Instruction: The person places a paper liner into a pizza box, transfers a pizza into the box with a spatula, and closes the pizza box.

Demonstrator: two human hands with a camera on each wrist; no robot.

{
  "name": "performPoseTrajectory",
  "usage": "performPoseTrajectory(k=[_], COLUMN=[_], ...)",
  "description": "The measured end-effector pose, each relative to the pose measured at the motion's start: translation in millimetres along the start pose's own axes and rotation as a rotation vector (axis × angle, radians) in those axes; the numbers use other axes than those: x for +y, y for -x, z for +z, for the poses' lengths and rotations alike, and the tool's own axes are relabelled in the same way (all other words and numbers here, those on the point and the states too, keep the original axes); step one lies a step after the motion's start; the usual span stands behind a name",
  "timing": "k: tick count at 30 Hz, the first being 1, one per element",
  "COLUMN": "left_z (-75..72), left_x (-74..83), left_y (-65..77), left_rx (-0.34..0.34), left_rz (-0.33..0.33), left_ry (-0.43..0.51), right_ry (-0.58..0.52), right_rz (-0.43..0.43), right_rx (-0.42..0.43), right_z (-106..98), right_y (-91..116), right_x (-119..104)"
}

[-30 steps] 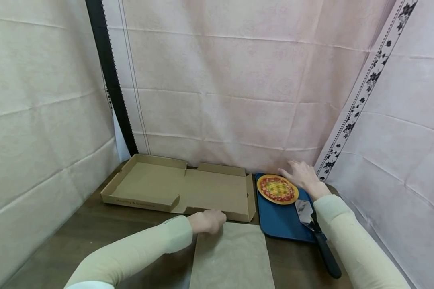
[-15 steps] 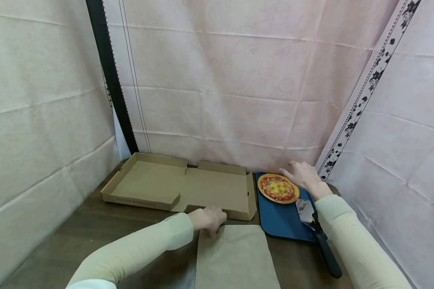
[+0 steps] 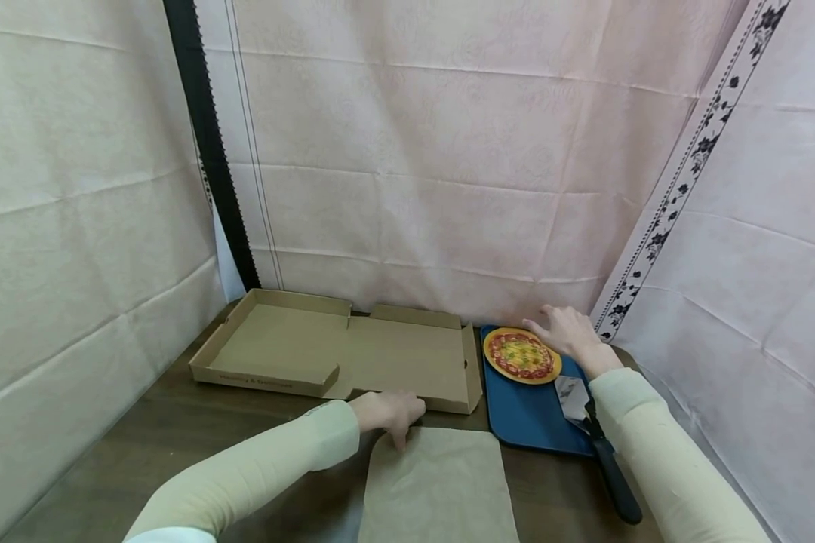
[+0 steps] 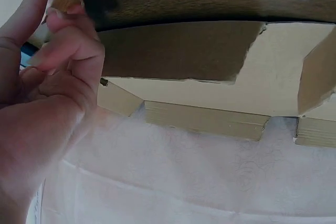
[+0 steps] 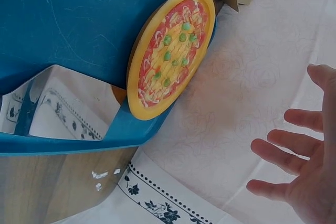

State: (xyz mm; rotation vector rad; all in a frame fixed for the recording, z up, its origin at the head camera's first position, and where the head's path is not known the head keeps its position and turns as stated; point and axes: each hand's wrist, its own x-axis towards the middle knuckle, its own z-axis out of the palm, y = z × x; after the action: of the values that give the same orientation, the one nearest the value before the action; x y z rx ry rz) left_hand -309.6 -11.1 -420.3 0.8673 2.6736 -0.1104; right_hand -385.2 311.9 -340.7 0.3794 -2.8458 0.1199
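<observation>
A sheet of brown paper [image 3: 441, 483] lies on the table, its upper left corner curving. My left hand [image 3: 390, 415] is at that corner, with one digit pointing down onto the paper; in the left wrist view its other fingers are bent, and whether they pinch the paper I cannot tell. Just beyond is an opened cardboard pizza box [image 3: 407, 358]. My right hand [image 3: 567, 332], fingers spread and holding nothing, hovers at the far right corner of a blue tray [image 3: 526, 418]. On the tray lie a toy pizza [image 5: 170, 53] and the metal blade of a cake server [image 3: 570, 396].
The black handle [image 3: 614, 483] of the server sticks out over the tray's near edge. A pale cloth curtain [image 3: 414, 151] stands behind the box and tray, with more cloth on both sides. Small white flecks [image 5: 100, 174] lie on the wooden table in the right wrist view.
The brown paper has shifted slightly, first rightward, then back left and a little nearer. A digit of my left hand now reaches down onto it. My right hand has barely moved.
</observation>
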Motion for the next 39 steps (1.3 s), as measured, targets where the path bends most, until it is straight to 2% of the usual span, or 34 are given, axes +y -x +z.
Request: performPoseTrajectory(k=[8, 18, 22, 28, 34, 39], left_z=[1.5, 5.3, 4.6, 5.5, 8.0, 5.9], left_x=[-1.4, -2.2, -2.0, -3.5, -8.3, -15.3], left_y=[1.9, 2.8, 3.8, 5.3, 6.6, 6.8], left_rx=[0.006, -0.004, 0.012, 0.053, 0.057, 0.097], left_rz=[0.013, 0.011, 0.020, 0.059, 0.111, 0.195], left_ry=[0.000, 0.059, 0.048, 0.044, 0.136, 0.219], right_ry=[-0.008, -0.001, 0.003, 0.006, -0.015, -0.018], right_rz=[-0.004, -0.019, -0.004, 0.010, 0.029, 0.044], right_rx=[0.018, 0.049, 0.053, 0.060, 0.041, 0.015], right_z=[3.4, 4.2, 4.1, 4.3, 4.8, 5.3], right_y=[0.2, 2.2, 2.6, 2.5, 4.5, 5.4], right_x=[0.0, -4.6, -4.0, -4.4, -6.7, -7.3])
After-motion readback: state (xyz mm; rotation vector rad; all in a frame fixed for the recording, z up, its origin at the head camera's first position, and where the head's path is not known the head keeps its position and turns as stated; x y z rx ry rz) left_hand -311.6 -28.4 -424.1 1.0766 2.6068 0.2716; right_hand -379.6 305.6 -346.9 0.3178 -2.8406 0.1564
